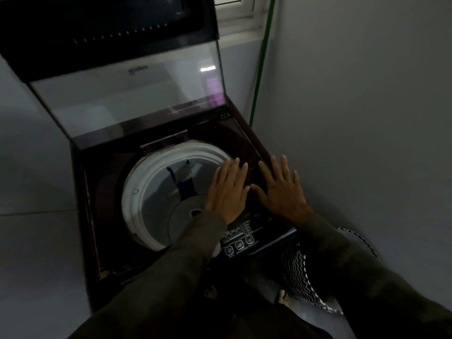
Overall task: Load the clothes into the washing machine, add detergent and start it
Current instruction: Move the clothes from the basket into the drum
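Top-loading washing machine point(93, 216) occupied frame centre: dark maroon casing, glass lid point(127, 94) raised upright, white-rimmed drum point(151, 192) exposed, no clothes visible inside. Control panel point(241, 242) at lower right. Left hand point(228, 192) and right hand point(281, 189) hovered flat, fingers spread, holding nothing.

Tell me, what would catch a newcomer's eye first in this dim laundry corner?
The round white-rimmed drum of the dark top-loading washing machine gapes at the centre, its glass lid raised behind, with no clothes visible inside. Over its right edge the left hand and right hand spread flat, fingers straight, holding nothing. Lower right stands a black-and-white zigzag basket.
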`<state>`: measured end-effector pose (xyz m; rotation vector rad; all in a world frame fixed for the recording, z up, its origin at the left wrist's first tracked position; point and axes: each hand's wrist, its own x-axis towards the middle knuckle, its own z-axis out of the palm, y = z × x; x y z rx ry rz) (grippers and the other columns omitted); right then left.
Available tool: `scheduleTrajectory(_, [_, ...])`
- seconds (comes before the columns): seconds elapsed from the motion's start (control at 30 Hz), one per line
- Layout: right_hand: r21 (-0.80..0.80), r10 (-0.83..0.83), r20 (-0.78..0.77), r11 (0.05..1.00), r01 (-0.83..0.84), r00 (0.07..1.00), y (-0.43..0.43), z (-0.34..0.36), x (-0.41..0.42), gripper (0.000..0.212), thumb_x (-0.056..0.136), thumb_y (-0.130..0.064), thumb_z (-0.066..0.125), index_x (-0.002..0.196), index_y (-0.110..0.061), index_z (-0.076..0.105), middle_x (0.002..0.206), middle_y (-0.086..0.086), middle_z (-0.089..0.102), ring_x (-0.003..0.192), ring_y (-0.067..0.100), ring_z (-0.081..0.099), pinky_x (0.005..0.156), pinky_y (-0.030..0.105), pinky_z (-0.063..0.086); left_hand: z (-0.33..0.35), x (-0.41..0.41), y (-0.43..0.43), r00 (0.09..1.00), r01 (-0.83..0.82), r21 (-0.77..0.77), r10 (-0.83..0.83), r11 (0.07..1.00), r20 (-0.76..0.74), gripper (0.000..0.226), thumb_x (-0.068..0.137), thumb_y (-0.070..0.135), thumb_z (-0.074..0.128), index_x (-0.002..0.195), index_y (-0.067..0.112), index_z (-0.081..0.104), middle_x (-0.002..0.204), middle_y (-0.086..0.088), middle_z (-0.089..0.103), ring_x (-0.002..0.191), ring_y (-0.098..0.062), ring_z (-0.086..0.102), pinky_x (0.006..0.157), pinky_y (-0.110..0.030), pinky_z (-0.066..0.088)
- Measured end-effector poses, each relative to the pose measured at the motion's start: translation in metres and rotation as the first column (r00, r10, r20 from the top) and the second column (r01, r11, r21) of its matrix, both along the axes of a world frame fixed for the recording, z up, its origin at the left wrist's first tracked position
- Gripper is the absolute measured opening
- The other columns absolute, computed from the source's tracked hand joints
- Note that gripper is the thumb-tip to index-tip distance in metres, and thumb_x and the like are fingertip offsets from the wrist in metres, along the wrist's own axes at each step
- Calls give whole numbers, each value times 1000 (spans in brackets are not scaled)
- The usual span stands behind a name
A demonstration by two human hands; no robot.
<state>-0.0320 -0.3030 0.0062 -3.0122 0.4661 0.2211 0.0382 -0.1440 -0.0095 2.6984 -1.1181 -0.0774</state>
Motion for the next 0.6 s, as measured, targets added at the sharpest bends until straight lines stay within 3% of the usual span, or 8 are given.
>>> scheduleTrajectory(0.07, [-12,-41,31,999,41,999,-19,1,-21,84,87,-73,3,158,-28,2,166,9,-3,151,32,-12,118,58,11,3,-14,-24,1000,19,6,-19,1000,15,66,100,48,11,157,15,15,165,-11,10,153,-30,3,122,-49,14])
scheduleTrajectory(0.3, [57,-200,70,979,196,977,-83,-9,-94,78,95,-71,18,158,-26,8,165,11,1,152,33,-7,118,58,16,4,-66,-107,991,134,21,-134,991,3,59,106,40,27,158,18,9,166,-8,3,153,-28,-5,123,-49,7])
scheduleTrajectory(0.43, [117,-268,42,958,262,962,-115,-26,-137,72,99,-62,20,158,-24,5,165,12,-3,151,33,-10,118,57,14,-2,-102,-154,969,246,66,-244,967,-32,60,107,41,23,158,17,3,166,-10,-4,152,-28,-11,124,-47,2])
scheduleTrajectory(0.6, [191,-355,-56,913,359,933,-150,-65,-187,70,102,-50,32,158,-21,2,165,13,-7,151,32,-14,120,57,13,-27,-144,-211,926,378,113,-373,919,-64,60,107,41,23,158,15,7,166,-11,1,152,-29,-7,124,-45,4])
